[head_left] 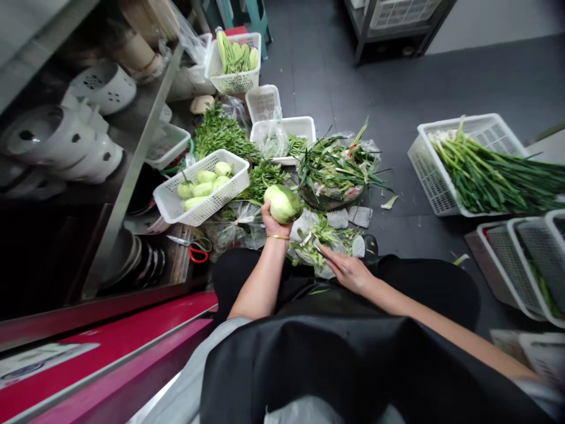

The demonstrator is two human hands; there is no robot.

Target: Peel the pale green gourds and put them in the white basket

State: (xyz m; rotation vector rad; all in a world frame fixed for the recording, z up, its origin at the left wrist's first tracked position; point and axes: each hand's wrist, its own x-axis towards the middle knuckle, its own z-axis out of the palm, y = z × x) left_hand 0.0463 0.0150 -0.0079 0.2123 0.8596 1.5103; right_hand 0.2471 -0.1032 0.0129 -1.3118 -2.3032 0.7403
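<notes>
Near a basket's (pixel 223 198) right edge, a green gourd (pixel 283 204) was clasped by the left hand (pixel 274 224), beyond a peeler (pixel 306 239) gripped by the right hand (pixel 348 271).

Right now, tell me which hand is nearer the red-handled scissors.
Left. The left hand, gripping a pale green gourd, is to the right of the red-handled scissors; the right hand is farther right still.
</notes>
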